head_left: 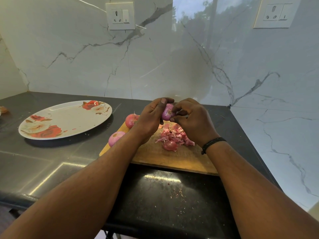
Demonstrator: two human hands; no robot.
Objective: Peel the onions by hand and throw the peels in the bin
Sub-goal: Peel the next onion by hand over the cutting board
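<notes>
Left hand: I see the left hand [150, 116] raised above the far edge of the board, fingers and thumb curled round the small purple-pink onion [167, 112], cupping it from the left.
Right hand: the right hand [191, 121] meets it from the right — fingertips [172, 119] pinching at the onion's skin near the root end, which faces me. Both hands are together on the same bulb.
Held onion: in the air between the two hands, over the far part of the rectangular wooden chopping board [165, 157], not touching it.
Peels: a heap of pink papery onion peels [174, 136] lies on the board, right of centre, just below the hands.
Other onions: one reddish unpeeled onion [131, 120] at the board's far left corner; one pale pink peeled onion [115, 138] at the board's left edge, nearer me. I cannot tell whether it rests on the board or on the counter.
Wrist: a black braided wristband [212, 144] on the right wrist.
Counter: dark polished stone countertop [51, 169] — small peel crumbs scattered near me.
Plate: a round white plate with red rose print [65, 120] sits on the counter to the left, well apart from the board.
Wall: white marble-look backsplash [86, 57] with two white switch sockets [120, 16].
</notes>
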